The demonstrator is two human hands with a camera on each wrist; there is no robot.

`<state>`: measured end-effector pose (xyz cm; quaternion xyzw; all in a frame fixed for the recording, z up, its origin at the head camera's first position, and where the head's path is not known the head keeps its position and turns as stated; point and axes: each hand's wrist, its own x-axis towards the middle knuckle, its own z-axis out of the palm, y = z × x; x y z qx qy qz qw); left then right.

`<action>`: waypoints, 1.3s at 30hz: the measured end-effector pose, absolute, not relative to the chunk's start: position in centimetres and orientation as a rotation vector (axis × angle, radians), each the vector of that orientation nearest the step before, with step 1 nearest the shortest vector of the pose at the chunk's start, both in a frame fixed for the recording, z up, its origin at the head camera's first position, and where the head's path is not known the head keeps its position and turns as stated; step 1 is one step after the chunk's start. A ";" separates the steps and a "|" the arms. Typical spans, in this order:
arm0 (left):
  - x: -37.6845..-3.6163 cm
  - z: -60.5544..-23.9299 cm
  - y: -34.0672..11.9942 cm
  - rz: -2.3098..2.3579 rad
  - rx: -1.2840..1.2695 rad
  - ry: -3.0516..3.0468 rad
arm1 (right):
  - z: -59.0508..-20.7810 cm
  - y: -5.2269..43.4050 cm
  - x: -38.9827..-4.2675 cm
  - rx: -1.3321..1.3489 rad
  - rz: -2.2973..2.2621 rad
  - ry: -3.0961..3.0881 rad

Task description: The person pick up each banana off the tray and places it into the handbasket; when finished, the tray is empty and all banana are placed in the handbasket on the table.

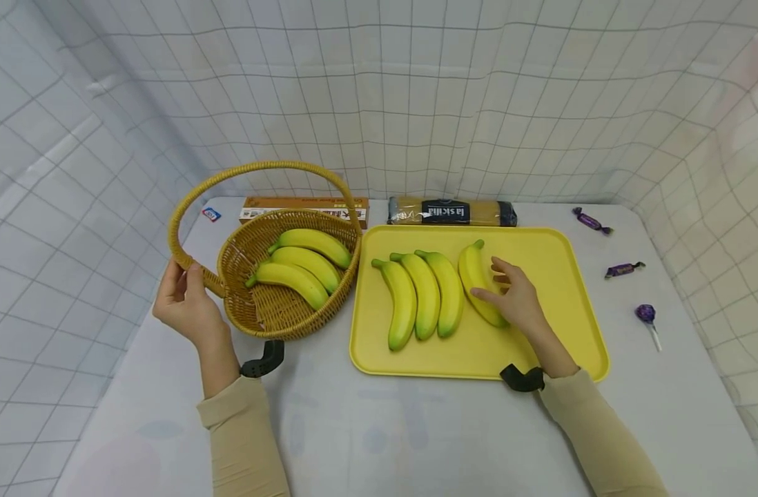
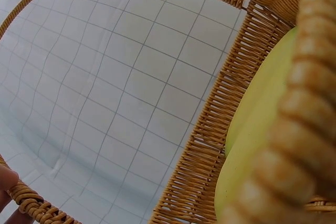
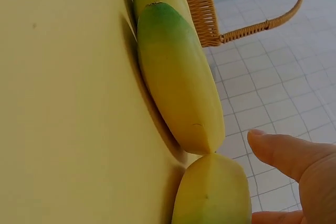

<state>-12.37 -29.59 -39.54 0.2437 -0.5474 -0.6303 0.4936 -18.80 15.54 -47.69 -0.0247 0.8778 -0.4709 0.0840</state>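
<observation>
Your right hand (image 1: 520, 298) is spread, thumb and fingers parted, gripping nothing. Just beside it at nine o'clock, the rightmost banana (image 1: 472, 273) lies on the smooth yellow tray (image 1: 547, 259), curved and glossy, stem toward eleven. Your left hand (image 1: 189, 300), well apart, pinches the tightly wound handle (image 1: 261, 166) of the woven wicker basket (image 1: 292, 327).

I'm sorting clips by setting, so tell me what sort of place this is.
Probably a staged filming setup rather than an ordinary kitchen. The signs are grid-patterned sheeting around the back and sides of a white table, plus black wrist devices.
</observation>
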 end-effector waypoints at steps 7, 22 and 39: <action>-12.3 -39.4 -29.4 -1.513 0.592 -1.346 | -48.1 15.3 -18.7 -0.099 -1.337 2.626; -12.2 -39.4 -29.3 -1.513 0.595 -1.348 | -48.8 15.4 -19.0 -0.119 -1.265 2.643; -12.2 -39.4 -29.4 -1.524 0.618 -1.353 | -49.1 15.6 -19.0 -0.111 -1.256 2.703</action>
